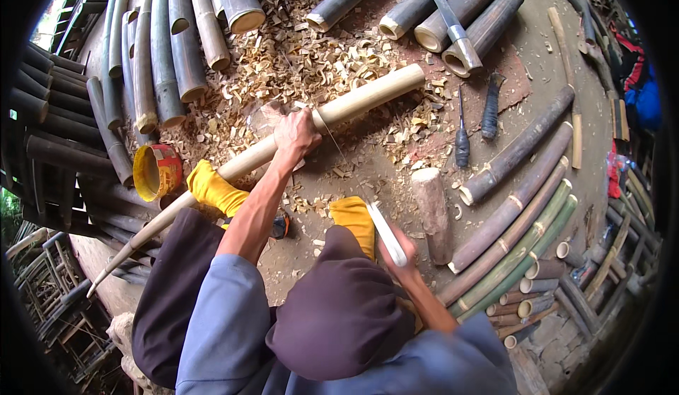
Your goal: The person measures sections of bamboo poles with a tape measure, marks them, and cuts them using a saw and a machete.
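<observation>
A long, peeled pale bamboo pole (361,99) slants from my lower left up to the right, over wood chips. My left hand (297,137) is wrapped round it near a node. In my right hand (401,255), closed beside my knee, is the white handle (386,234) of what looks like a handsaw. Its very thin blade, seen almost edge-on, runs up toward the pole beside my left hand; whether it has cut in cannot be told. Yellow cloth (216,185) lies against the pole's lower part, and more yellow cloth (353,219) shows near the saw handle.
Dark bamboo tubes (185,48) lie at the far left, more (467,13) at the far right, one bearing a long blade (445,9). Dark-handled tools (462,147), a wooden block (433,215) and bamboo lengths (520,161) lie to the right. A yellow-red tin (157,173) stands left.
</observation>
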The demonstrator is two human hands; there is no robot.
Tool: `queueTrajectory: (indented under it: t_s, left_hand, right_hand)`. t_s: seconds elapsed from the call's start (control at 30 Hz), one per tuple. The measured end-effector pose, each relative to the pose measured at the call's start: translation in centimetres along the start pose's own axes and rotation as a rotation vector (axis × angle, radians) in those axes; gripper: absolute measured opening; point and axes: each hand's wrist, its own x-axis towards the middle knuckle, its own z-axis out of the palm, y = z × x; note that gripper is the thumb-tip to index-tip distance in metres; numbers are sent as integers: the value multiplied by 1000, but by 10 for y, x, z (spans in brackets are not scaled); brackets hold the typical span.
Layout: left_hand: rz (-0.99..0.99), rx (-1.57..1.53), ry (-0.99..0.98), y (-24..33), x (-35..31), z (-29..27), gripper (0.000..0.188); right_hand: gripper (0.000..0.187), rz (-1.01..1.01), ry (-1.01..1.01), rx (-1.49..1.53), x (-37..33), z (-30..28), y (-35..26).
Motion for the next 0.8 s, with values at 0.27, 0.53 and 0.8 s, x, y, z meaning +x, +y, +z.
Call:
queueTrajectory:
  t_s: [0.27, 0.53, 0.8]
  left_hand:
    - [-20, -39, 9, -11, -3, 0, 36]
    - [48, 4, 58, -2, 0, -1, 38]
    - [-58, -4, 4, -8, -2, -2, 33]
  right_hand:
    - [41, 43, -83, -114, -64, -46, -8]
    - [36, 135, -63, 90, 71, 43, -4]
    - [44, 47, -105, -68, -66, -51, -4]
